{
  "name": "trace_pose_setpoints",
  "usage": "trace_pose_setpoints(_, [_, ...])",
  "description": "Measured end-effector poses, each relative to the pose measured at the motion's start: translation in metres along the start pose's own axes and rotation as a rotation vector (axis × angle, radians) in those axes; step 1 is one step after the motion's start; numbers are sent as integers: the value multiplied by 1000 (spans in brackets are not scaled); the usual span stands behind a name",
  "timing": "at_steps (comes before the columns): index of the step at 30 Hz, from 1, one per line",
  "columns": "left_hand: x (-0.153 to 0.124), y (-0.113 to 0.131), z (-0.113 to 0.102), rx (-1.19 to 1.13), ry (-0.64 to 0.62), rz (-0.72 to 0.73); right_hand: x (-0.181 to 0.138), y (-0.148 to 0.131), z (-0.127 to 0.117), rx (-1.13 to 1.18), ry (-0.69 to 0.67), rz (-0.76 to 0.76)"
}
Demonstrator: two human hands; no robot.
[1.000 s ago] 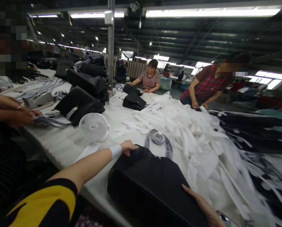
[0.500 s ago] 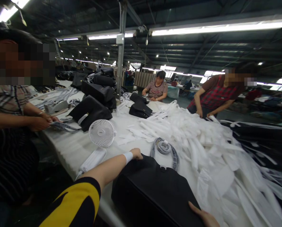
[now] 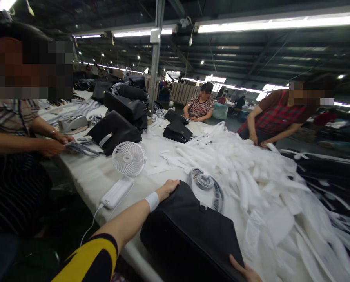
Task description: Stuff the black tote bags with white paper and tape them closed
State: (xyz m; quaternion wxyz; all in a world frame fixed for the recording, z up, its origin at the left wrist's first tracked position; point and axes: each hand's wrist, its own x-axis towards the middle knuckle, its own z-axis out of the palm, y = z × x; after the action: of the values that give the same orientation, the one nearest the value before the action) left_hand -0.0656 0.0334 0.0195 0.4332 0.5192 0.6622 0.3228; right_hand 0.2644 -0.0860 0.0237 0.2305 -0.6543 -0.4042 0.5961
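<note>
A black handbag [image 3: 189, 235] lies flat on the white table [image 3: 89, 178] right in front of me. My left hand [image 3: 168, 188], with a white band at the wrist, grips the bag's far left corner, fingers curled over its edge. My right hand [image 3: 245, 271] holds the bag's near right corner at the bottom of the view; only part of it shows. Just beyond the bag lies a coiled strap wrapped in clear plastic [image 3: 205, 183].
A small white fan [image 3: 128, 158] and a white power bank [image 3: 116, 192] stand left of the bag. A heap of white paper strips [image 3: 251, 172] covers the right. More black bags [image 3: 116, 129] sit farther back. Three other people work around the table.
The view has tilted and shifted slightly, bringing the power bank into sight. Both my hands stay on the bag's corners; the bag has barely moved.
</note>
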Motion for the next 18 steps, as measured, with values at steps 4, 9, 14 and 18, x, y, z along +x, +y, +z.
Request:
trace_pose_setpoints(4, [4,-11,-5,-68,-1,-30,0,-21,-11,-345,217,-52])
trace_pose_setpoints(9, [8,-11,-19,-36,-46,-54,-38,-82,27,-796,447,-507])
trace_pose_setpoints(14, [7,-2,-20,92,-34,-56,-66,-104,154,-1070,72,-1029])
trace_pose_setpoints(18, [10,1,-23,238,-71,-46,-60,-96,212,-1257,86,-1098])
